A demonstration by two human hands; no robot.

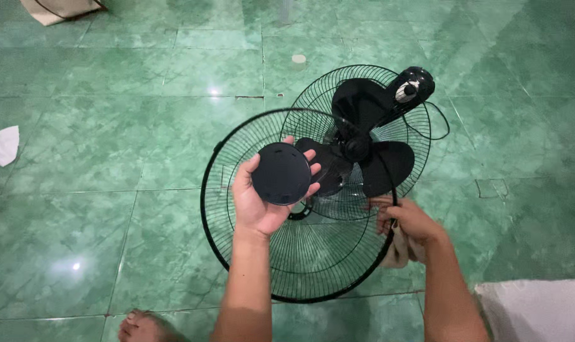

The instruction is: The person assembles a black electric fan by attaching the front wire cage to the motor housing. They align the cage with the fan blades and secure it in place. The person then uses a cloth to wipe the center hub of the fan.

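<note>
My left hand (pixel 257 202) holds a round black cap (pixel 281 173) flat in its fingers, above the middle of a black wire fan grille (pixel 237 253). My right hand (pixel 406 218) grips the right rim of that front grille, with a pale cloth (pixel 398 254) bunched under the palm. Behind the grille lies the black fan (pixel 363 120) on the floor, its three blades (pixel 389 166) and rear grille showing, the motor housing with a control knob (pixel 411 88) at the upper right.
Green glossy floor tiles (pixel 110 158) all around. A white crumpled cloth (pixel 1 145) lies at the left edge, a beige object (pixel 56 9) at the top left, white fabric (pixel 534 310) at the bottom right. My bare toes (pixel 139 326) show at the bottom.
</note>
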